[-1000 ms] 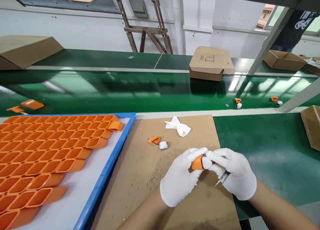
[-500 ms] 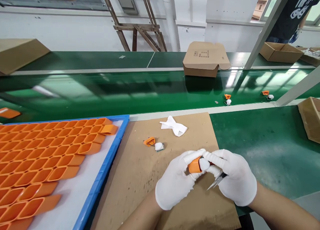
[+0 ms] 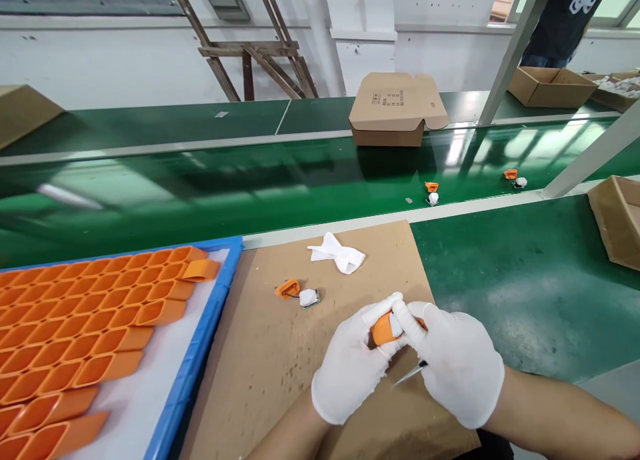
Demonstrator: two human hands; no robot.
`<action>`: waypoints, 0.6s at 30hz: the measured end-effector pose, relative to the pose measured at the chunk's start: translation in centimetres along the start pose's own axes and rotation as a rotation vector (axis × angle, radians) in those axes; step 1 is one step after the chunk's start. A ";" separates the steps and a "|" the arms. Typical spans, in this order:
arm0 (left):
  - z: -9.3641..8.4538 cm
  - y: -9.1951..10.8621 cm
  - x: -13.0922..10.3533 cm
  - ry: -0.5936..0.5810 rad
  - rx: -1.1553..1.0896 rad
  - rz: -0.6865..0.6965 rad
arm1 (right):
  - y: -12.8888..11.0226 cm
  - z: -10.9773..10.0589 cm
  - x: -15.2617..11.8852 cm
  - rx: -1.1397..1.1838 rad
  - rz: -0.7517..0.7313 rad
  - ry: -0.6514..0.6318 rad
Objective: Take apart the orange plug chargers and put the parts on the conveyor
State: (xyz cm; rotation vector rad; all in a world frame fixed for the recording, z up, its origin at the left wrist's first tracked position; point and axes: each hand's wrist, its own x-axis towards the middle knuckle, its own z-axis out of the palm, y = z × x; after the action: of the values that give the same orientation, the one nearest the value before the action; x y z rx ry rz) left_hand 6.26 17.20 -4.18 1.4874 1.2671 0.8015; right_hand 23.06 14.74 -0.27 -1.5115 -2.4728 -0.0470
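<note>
Both hands wear white gloves and meet over the brown cardboard sheet (image 3: pixel 270 367). My left hand (image 3: pixel 353 360) is closed round an orange shell (image 3: pixel 383 330). Pressed against the white part (image 3: pixel 395 325) at the shell's opening are the fingers of my right hand (image 3: pixel 450 357). A pointed metal tool (image 3: pixel 410 374) sticks out from under my right palm, its tip toward the lower left. Farther back on the cardboard lie an orange piece (image 3: pixel 288 289) wired to a white part (image 3: pixel 309 298) and a crumpled white cloth (image 3: pixel 339 253).
On the left, a blue-rimmed tray (image 3: pixel 193 357) carries rows of orange shells (image 3: pixel 117 337). Small orange-and-white parts (image 3: pixel 432 192) rest on the green belt (image 3: pixel 300 187). Behind it sits a cardboard box (image 3: pixel 397 110). Another box (image 3: pixel 620 220) is at right; a person (image 3: pixel 565 23) stands beyond.
The view has shifted slightly. My right fingers have moved in over the white part, which now sits deeper in the orange shell and shows less.
</note>
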 end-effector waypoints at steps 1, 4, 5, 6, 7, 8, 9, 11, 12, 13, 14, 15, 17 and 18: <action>0.2 0.0 0.0 0.003 0.003 -0.031 | -0.4 -0.1 0.1 -0.066 0.015 -0.011; 0.7 -0.3 0.2 -0.013 0.004 -0.070 | -0.9 0.1 0.1 -0.176 0.085 -0.024; 0.8 -0.5 0.3 -0.022 0.000 -0.067 | -0.8 0.3 0.1 -0.161 0.089 -0.033; 0.8 -0.6 0.4 -0.030 -0.006 -0.060 | -0.6 0.5 0.1 -0.100 0.078 -0.044; 0.8 -0.7 0.5 -0.028 -0.009 -0.048 | -0.2 0.6 0.1 0.012 0.066 -0.044; 0.7 -0.7 0.5 -0.014 -0.008 -0.026 | 0.2 0.7 0.1 0.168 0.067 -0.030; 0.6 -0.7 0.5 0.014 -0.004 0.010 | 0.7 0.8 0.2 0.348 0.097 0.010; 0.0 -0.6 0.5 0.083 0.021 0.125 | 1.5 0.8 0.6 0.695 0.228 0.122; -0.2 -0.6 0.5 0.112 0.035 0.201 | 1.8 0.7 0.8 0.829 0.305 0.159; -0.5 -0.5 0.5 0.128 0.046 0.278 | 2.0 0.5 1.1 0.936 0.376 0.162; -0.7 -0.4 0.5 0.130 0.053 0.348 | 2.1 0.4 1.4 1.032 0.430 0.128; -0.9 -0.4 0.5 0.120 0.057 0.411 | 2.2 0.2 1.7 1.136 0.464 0.056; -1.1 -0.3 0.5 0.087 0.045 0.533 | 2.2 -0.2 2.3 1.382 0.443 -0.171; -1.1 -0.3 0.5 0.064 0.033 0.587 | 2.2 -0.3 2.5 1.482 0.413 -0.280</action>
State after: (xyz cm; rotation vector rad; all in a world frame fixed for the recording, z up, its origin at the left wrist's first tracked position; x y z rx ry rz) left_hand 5.26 17.92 -4.18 1.9050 0.8896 1.2163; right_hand 23.98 17.86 0.39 -1.1672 -1.3890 1.6806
